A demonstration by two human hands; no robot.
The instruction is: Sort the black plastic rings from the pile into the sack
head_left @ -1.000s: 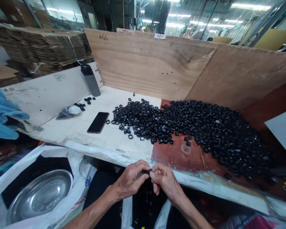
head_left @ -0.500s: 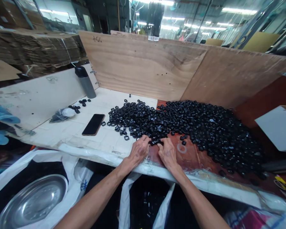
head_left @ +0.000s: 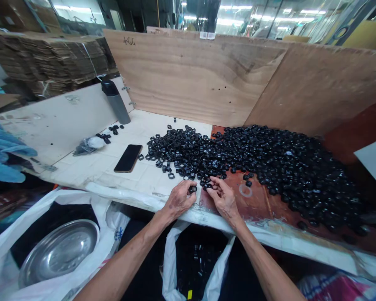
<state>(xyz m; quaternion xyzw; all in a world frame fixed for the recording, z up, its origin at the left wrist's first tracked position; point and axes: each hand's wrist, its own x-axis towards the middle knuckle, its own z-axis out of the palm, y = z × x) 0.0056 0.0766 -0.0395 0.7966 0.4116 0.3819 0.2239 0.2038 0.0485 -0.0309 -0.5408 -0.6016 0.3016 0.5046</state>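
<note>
Small black parts (head_left: 269, 163) heaped on the table (head_left: 144, 182)

Hands apart, near the front edge. Left hand (head_left: 179, 199) pinches one black ring (head_left: 192, 189) between thumb and fingers; right hand (head_left: 224, 197) has fingertips at loose pieces on the heap's near side, grip cannot be told. Heap runs from mid-table toward the right end. Phone (head_left: 128, 158) lies left of it; grey bottle (head_left: 118, 106) stands by the far left corner

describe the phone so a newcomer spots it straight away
Start at the upright wooden boards; below them spreads a heap of black rings. Left of the heap, on the pale tabletop, lies the phone. It is a flat dark rectangle with a tan edge, far larger than any ring.
</note>
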